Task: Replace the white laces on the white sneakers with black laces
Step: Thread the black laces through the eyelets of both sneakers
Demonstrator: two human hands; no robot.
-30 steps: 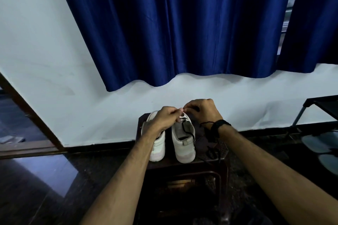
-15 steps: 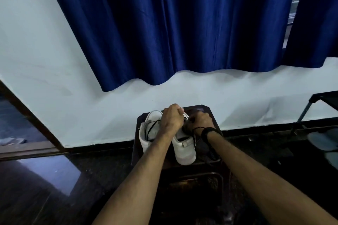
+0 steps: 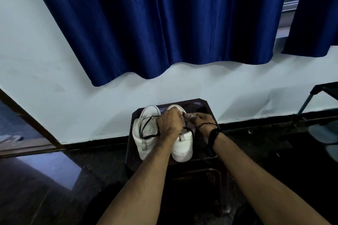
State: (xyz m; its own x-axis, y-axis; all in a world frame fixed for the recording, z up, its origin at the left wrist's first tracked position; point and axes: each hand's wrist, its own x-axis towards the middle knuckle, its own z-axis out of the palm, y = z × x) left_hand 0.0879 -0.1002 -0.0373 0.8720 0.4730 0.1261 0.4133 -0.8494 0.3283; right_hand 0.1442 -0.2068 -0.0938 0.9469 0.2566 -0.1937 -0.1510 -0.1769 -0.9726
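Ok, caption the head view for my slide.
Both hands, left hand and right hand, work a black lace into white sneakers on a dark stool.

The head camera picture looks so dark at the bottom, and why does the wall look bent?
Head view: dim room, so the stool and floor sink into shadow while the white sneakers stand out; the wide-angle lens bends the wall's lines; the floor reflects a pale glare.

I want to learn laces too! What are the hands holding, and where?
Both the left hand and right hand grip the right sneaker near its front eyelets, seemingly working the black lace; the exact pinch is hidden.
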